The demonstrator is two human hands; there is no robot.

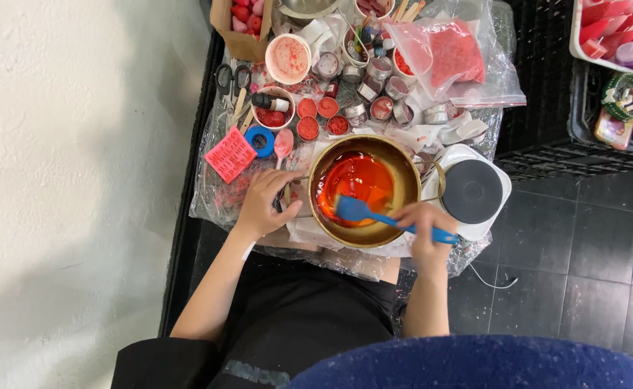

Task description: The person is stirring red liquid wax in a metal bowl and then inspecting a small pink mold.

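A brass-coloured pot sits in the middle of a plastic-covered low table, holding glossy melted red-orange liquid. My right hand grips the handle of a blue spatula, whose blade rests inside the pot against the liquid. My left hand rests on the table just left of the pot, its fingers touching the pot's thin wire handle near the rim.
A white hot plate with a black disc stands right of the pot. Behind it are small tins of red wax, a white cup, a bag of red flakes, scissors, a pink mould, blue tape. Black crates stand right.
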